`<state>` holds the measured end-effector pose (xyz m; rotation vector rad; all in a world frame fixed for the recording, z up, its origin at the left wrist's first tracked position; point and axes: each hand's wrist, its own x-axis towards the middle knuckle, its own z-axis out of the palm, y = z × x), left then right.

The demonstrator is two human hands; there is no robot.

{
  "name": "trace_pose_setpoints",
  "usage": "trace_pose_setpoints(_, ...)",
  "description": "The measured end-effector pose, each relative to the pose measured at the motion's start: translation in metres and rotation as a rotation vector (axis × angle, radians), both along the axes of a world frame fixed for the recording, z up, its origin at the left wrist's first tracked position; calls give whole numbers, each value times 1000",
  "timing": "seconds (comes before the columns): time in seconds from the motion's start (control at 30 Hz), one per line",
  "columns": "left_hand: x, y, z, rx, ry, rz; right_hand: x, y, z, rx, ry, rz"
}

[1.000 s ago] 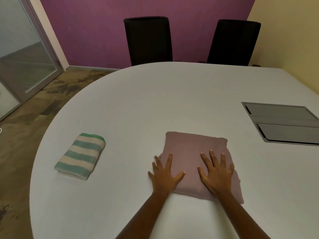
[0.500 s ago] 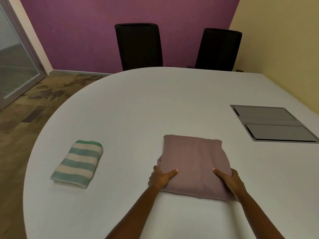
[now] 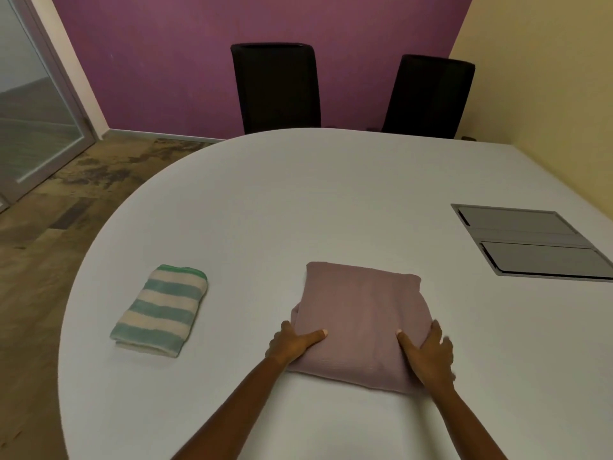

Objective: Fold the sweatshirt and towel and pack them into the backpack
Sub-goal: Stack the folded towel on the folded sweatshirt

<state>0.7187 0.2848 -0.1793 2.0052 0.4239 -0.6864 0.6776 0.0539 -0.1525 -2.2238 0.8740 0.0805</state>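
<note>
A folded dusty-pink sweatshirt lies on the white table in front of me. My left hand grips its near left edge, thumb on top and fingers tucked under. My right hand grips the near right edge the same way. A folded towel with green and cream stripes rests to the left, apart from both hands. No backpack is in view.
A grey metal hatch is set into the table at the right. Two black chairs stand at the far side against a purple wall. A glass door is at the left, and the table's rounded edge drops to a brown floor.
My hands went from lying flat on top of the sweatshirt to gripping its near sides. The sweatshirt now bulges up slightly between them.
</note>
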Motion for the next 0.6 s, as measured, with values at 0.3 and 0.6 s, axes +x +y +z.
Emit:
trace_pose_setpoints(0.3,27,95,30,638,-684,-83,19,155,-3,3,-421,576)
trace_pose_setpoints(0.6,35,224,12,863,-352,14,43,292,-16,388,-30,794)
